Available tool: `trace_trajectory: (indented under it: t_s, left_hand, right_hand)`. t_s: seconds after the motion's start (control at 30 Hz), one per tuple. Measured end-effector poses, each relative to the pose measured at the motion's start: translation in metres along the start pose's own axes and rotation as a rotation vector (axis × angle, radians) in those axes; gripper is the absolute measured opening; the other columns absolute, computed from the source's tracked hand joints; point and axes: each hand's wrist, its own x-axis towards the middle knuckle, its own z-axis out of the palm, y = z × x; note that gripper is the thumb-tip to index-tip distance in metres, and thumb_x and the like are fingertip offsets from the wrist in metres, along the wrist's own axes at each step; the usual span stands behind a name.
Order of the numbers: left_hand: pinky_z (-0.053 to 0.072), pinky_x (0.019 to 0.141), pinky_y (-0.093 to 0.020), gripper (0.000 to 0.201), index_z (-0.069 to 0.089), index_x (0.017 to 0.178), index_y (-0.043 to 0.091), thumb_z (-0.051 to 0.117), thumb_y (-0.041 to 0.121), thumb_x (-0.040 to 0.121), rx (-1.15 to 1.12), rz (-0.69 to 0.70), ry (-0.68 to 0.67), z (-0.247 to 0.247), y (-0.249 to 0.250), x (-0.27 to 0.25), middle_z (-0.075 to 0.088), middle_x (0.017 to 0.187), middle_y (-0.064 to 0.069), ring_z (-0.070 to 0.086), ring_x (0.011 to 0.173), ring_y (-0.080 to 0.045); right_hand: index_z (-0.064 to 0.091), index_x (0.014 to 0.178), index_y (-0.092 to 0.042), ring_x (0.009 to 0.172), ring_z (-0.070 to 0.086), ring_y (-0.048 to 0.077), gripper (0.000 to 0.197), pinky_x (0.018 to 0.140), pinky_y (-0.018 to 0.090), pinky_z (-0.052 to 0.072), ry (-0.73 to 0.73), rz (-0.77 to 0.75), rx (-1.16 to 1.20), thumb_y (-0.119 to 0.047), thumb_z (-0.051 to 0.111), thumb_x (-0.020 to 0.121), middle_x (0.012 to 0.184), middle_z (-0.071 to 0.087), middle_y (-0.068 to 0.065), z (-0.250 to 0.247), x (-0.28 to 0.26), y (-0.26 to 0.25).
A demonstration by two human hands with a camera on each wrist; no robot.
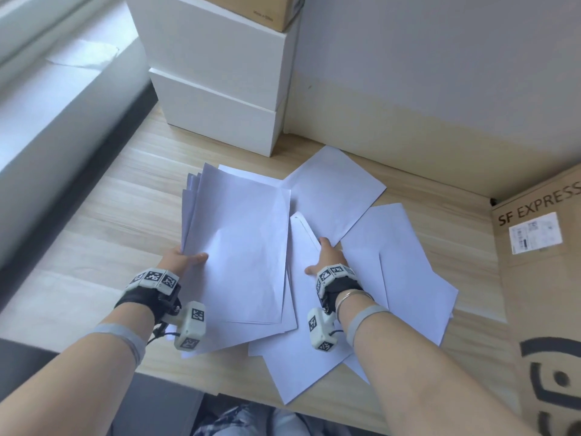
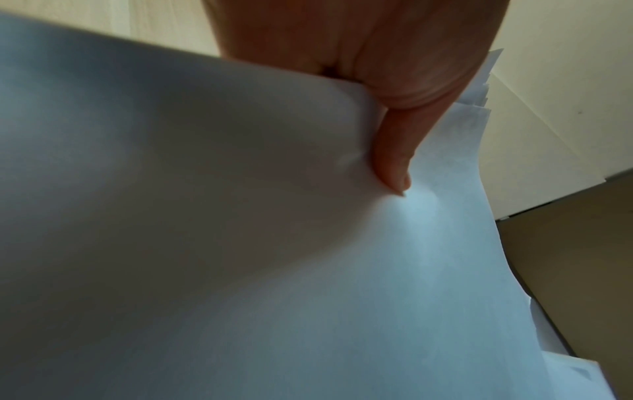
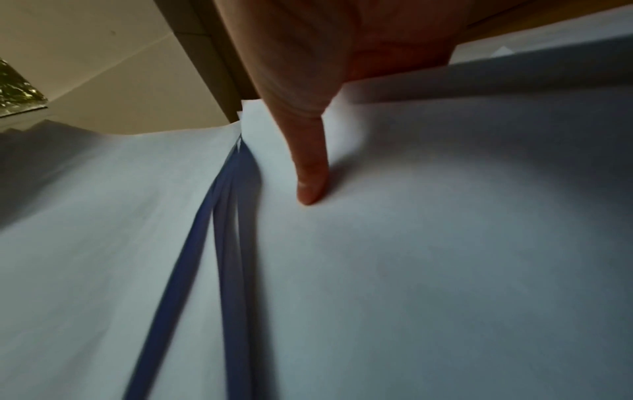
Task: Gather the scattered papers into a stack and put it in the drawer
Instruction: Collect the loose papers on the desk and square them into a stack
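Note:
A stack of white papers (image 1: 242, 240) is lifted off the wooden desk (image 1: 110, 215). My left hand (image 1: 191, 258) grips its near left edge, thumb on top and fingers underneath. In the left wrist view the thumb (image 2: 394, 162) presses on the top sheet (image 2: 240, 243). My right hand (image 1: 325, 254) pinches a single sheet (image 1: 301, 247) just right of the stack, and its thumb (image 3: 308, 178) lies on that sheet (image 3: 445, 243). More loose sheets lie behind (image 1: 333, 190), to the right (image 1: 405, 278) and near the front edge (image 1: 298, 366). No drawer is in view.
Two stacked white boxes (image 1: 220, 99) stand at the back of the desk, with a brown carton (image 1: 261, 7) on top. A large cardboard box marked SF EXPRESS (image 1: 540, 278) blocks the right side. A window sill (image 1: 47, 89) runs along the left.

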Motion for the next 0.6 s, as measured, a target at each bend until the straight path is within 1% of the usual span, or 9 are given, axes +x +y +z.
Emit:
trace_trajectory:
  t_s: [0.1,0.17,0.23,0.3,0.4,0.47,0.5,0.53,0.6]
  left_hand:
    - [0.044,0.099,-0.048,0.055,0.051,0.122,-0.009,0.071,0.021,0.08,0.004,0.006,-0.011,0.004,0.004,-0.002,0.061,0.114,-0.024,0.058,0.105,-0.042]
    - [0.045,0.098,-0.047,0.052,0.053,0.12,-0.006,0.071,0.021,0.079,-0.005,0.019,-0.022,0.006,0.004,0.0,0.061,0.109,-0.022,0.059,0.101,-0.039]
    - [0.044,0.1,-0.052,0.061,0.053,0.124,-0.004,0.074,0.026,0.075,0.006,0.026,-0.027,0.009,0.004,0.003,0.062,0.118,-0.024,0.059,0.108,-0.042]
    - [0.044,0.1,-0.053,0.06,0.054,0.124,-0.003,0.074,0.026,0.076,0.009,0.038,-0.036,0.013,0.006,0.003,0.062,0.119,-0.026,0.059,0.11,-0.044]
    - [0.044,0.1,-0.052,0.054,0.055,0.123,-0.003,0.072,0.021,0.078,0.014,0.058,-0.043,0.02,0.011,-0.003,0.063,0.117,-0.026,0.059,0.109,-0.044]
    - [0.044,0.1,-0.053,0.052,0.056,0.123,-0.001,0.072,0.02,0.078,-0.007,0.061,-0.058,0.024,0.011,-0.001,0.063,0.117,-0.026,0.06,0.109,-0.044]
    - [0.044,0.1,-0.054,0.051,0.057,0.122,-0.001,0.072,0.018,0.078,-0.014,0.061,-0.064,0.025,0.01,0.0,0.063,0.117,-0.027,0.06,0.108,-0.044]
    - [0.044,0.1,-0.055,0.05,0.057,0.122,-0.002,0.072,0.017,0.078,-0.024,0.057,-0.065,0.026,0.009,0.002,0.063,0.116,-0.028,0.061,0.106,-0.044]
    - [0.044,0.099,-0.055,0.048,0.056,0.121,-0.003,0.071,0.014,0.078,-0.043,0.051,-0.07,0.028,0.009,0.003,0.064,0.11,-0.027,0.061,0.1,-0.04]
  right_hand:
    - [0.045,0.135,-0.008,0.123,0.051,0.028,0.057,0.096,0.031,0.044,-0.011,0.009,-0.066,-0.023,0.066,0.084,0.132,0.053,0.012,-0.007,0.004,0.009]
    - [0.051,0.128,-0.006,0.119,0.054,0.029,0.049,0.092,0.029,0.045,-0.002,0.016,-0.085,-0.022,0.064,0.084,0.128,0.057,0.013,-0.016,0.007,0.016]
    - [0.055,0.122,-0.007,0.117,0.055,0.029,0.042,0.092,0.029,0.045,0.017,0.007,-0.123,-0.021,0.063,0.084,0.127,0.058,0.012,-0.025,0.01,0.024]
    - [0.055,0.12,-0.011,0.124,0.045,0.03,0.039,0.096,0.034,0.042,0.047,0.003,-0.199,-0.021,0.061,0.083,0.134,0.047,0.009,-0.03,0.011,0.033]
    - [0.054,0.124,-0.022,0.134,0.029,0.025,0.045,0.107,0.04,0.031,0.05,-0.005,-0.3,-0.024,0.062,0.08,0.146,0.03,-0.001,-0.03,0.013,0.046]
    - [0.054,0.125,-0.027,0.138,0.025,0.022,0.048,0.115,0.043,0.02,0.037,-0.003,-0.322,-0.027,0.065,0.078,0.151,0.022,-0.006,-0.027,0.015,0.052]
    - [0.055,0.123,-0.028,0.138,0.025,0.021,0.047,0.116,0.045,0.016,0.035,0.005,-0.32,-0.028,0.065,0.077,0.151,0.022,-0.007,-0.025,0.016,0.054]
    - [0.056,0.121,-0.029,0.136,0.026,0.021,0.045,0.115,0.046,0.017,0.041,0.013,-0.317,-0.028,0.065,0.077,0.149,0.024,-0.006,-0.023,0.017,0.054]
    - [0.057,0.114,-0.029,0.128,0.031,0.022,0.038,0.105,0.043,0.024,0.062,0.02,-0.332,-0.028,0.063,0.077,0.138,0.034,-0.003,-0.022,0.018,0.053]
